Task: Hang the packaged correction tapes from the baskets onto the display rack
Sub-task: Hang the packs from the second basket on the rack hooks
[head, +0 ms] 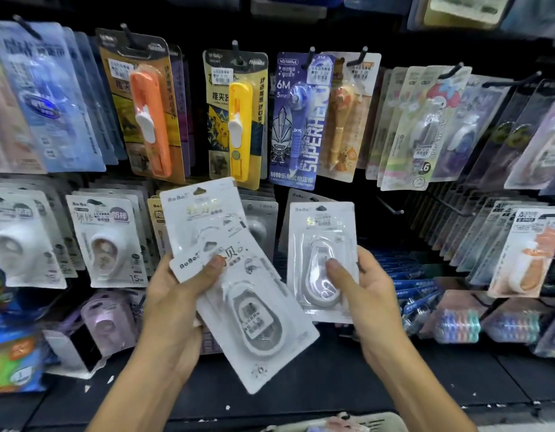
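A: Head cam: left hand (179,294) grips two white card-backed correction-tape blister packs (238,275); right hand (360,291) pinches a third (321,260), all before the rack's black wire hook (391,207)

B: Light, stiff, slick plastic imo; hold by card edge, hang-hole up

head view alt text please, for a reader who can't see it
A person's left hand grips two overlapping white carded correction tape packs while the right hand holds a single white carded correction tape pack upright, thumb on its clear blister. Behind them a black display rack carries rows of hanging stationery packs, with one bare black hook just right of the single pack.
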A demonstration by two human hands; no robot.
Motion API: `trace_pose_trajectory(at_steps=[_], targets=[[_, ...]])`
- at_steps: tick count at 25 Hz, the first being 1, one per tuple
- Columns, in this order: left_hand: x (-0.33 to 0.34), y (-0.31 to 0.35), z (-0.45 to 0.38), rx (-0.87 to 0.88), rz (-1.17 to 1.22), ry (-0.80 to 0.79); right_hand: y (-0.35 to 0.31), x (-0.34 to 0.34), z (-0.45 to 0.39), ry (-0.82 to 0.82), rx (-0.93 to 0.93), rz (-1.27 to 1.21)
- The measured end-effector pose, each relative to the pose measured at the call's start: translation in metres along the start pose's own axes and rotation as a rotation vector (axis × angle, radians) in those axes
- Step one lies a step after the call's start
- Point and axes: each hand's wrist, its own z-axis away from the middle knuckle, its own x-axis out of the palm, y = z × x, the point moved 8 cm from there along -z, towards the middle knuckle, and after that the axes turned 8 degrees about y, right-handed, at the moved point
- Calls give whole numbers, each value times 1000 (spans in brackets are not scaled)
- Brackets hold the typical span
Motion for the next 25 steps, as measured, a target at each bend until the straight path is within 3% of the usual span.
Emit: trace_pose_trajectory(at_steps=[5,7,9,12,13,14,18,22,25], targets=[[2,-1,3,11,-5,6,-3,-25,-8,240,-17,300],[8,-5,6,9,-2,1,-3,-26,-1,291,5,301],[14,-11,9,2,14,-1,1,-13,11,122,-19,315],[25,-23,13,-5,16,-10,29,36,49,-417,177,186],[27,-26,14,-2,24,-1,31,43,54,-480,180,126],[27,-26,13,1,30,23,27,42,50,-439,129,93],[11,-11,2,42,16,134,-3,1,6,20,-39,40],[11,-6,1,78,-67,124,-10,-29,-5,211,-87,197],[16,-6,4,105,-108,79,-6,-32,1,253,-109,285]])
